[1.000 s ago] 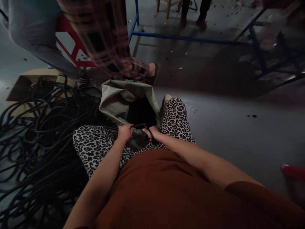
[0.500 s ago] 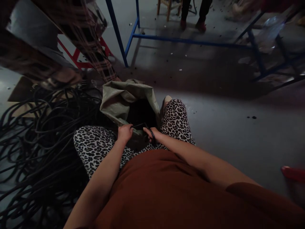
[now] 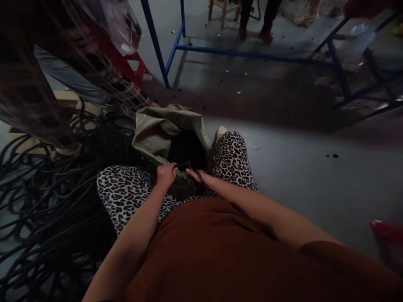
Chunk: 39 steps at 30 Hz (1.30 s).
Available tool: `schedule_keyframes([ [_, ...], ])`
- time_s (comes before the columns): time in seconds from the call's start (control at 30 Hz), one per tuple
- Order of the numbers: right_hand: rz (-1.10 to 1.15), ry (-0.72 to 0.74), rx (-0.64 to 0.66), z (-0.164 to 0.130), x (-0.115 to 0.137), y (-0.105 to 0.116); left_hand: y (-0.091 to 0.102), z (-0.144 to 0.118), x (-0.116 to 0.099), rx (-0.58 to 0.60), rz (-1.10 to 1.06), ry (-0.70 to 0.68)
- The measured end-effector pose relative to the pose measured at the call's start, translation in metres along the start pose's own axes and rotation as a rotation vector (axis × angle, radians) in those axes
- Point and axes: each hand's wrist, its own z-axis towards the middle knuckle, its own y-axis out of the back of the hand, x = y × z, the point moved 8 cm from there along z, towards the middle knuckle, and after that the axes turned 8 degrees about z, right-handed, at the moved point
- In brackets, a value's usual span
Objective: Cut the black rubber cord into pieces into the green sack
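Note:
My left hand (image 3: 166,175) is closed around a thin black cord (image 3: 180,165), whose end points to the right. In my right hand (image 3: 201,175) is a pair of scissors (image 3: 200,180) with black handles; the blades stand apart by the cord's end. Both hands are over the near rim of an olive-green sack (image 3: 151,131) held between my knees. Its mouth gapes, and the inside is too dark to make out.
Tangled black cord or hose (image 3: 72,201) covers the floor at left. A person in plaid trousers (image 3: 103,63) stands there by a red stool (image 3: 137,67). A blue metal frame (image 3: 252,54) crosses ahead, with another person's legs (image 3: 267,19) behind. A red object (image 3: 385,230) lies right.
The scissors have tilted up, and their blades now show apart. My left hand has barely moved. At left, the person in plaid trousers has shifted a leg, with the foot lower and further left.

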Motion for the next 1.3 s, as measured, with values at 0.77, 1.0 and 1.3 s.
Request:
schedule_keyframes([
  [0.77,-0.132,-0.021,0.053,0.016,-0.009,0.001,0.002,0.0,-0.004,0.024,-0.014,-0.018],
  [1.0,-0.111,-0.003,0.05,0.018,-0.008,0.002,0.0,0.0,-0.004,0.044,-0.023,-0.02],
  [1.3,-0.101,0.026,-0.006,0.014,-0.003,0.004,-0.002,0.0,-0.005,0.055,-0.048,-0.032],
])
